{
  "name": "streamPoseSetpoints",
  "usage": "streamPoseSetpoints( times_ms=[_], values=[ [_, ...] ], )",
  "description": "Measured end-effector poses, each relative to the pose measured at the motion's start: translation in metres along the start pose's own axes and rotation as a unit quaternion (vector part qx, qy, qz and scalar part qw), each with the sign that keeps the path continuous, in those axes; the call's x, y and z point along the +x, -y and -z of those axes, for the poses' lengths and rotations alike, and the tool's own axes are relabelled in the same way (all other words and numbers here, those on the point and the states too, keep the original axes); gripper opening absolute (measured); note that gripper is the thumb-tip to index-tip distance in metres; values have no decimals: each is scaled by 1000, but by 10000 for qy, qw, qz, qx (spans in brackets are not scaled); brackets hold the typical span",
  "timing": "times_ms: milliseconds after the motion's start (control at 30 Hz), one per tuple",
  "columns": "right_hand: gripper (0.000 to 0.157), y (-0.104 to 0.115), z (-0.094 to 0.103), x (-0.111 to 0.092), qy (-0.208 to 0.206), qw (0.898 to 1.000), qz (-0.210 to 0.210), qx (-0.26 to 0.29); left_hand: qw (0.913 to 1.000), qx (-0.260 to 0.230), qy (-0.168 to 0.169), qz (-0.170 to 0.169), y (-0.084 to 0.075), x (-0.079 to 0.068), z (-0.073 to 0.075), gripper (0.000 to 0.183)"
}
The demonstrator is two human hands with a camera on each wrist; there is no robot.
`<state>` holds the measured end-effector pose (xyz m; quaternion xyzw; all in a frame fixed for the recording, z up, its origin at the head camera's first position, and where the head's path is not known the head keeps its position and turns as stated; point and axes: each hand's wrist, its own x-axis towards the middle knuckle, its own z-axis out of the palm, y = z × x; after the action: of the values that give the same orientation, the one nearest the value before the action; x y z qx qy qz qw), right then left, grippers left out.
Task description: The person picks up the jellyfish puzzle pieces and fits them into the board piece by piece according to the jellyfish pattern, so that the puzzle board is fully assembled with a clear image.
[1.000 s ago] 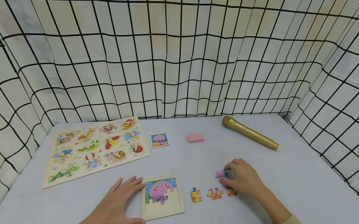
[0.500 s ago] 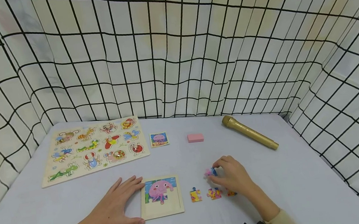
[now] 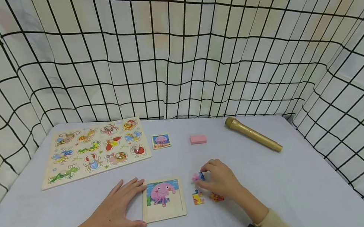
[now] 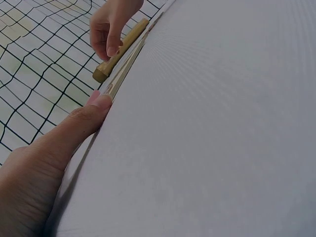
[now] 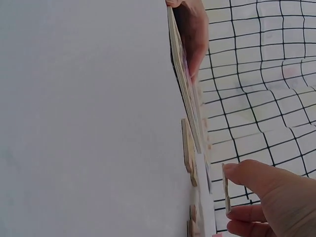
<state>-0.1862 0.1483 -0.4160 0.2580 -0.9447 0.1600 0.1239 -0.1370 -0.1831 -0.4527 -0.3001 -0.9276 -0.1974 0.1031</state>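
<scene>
My right hand (image 3: pixel 221 180) pinches a pink-and-blue jigsaw piece (image 3: pixel 196 177) between thumb and fingers, above the table to the right of the puzzle tray. In the right wrist view this piece (image 5: pixel 226 189) is edge-on, clear of the table. My left hand (image 3: pixel 120 208) rests at the left side of the wooden puzzle tray (image 3: pixel 176 210), fingers spread, thumb tip at its lower left corner. A pink octopus picture fills the tray's upper part; its lower part is bare wood. Two yellow-and-pink pieces (image 3: pixel 198 198) show beside it, one partly behind my right hand.
A wooden peg board with insect shapes (image 3: pixel 97 153) lies at the back left. Beyond the tray are a small octopus picture card (image 3: pixel 161 141) and a pink block (image 3: pixel 198 139). A gold microphone (image 3: pixel 253 134) lies at the back right. Black netting (image 3: pixel 169 58) stands around the white table.
My right hand has carried the pink-and-blue piece left, from beyond the rightmost loose pieces to near the tray. My left hand and the tray have stayed in place.
</scene>
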Motion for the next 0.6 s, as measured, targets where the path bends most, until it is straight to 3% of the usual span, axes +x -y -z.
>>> streamPoseSetpoints(
  times_ms=[400,600],
  values=[
    [38,25,-13,8,308,9992,253,-36,10000,-64,8,8,-1,0,1,91],
    [35,32,-21,8,47,9971,764,-31,10000,-54,1,-5,-1,0,2,91]
  ],
)
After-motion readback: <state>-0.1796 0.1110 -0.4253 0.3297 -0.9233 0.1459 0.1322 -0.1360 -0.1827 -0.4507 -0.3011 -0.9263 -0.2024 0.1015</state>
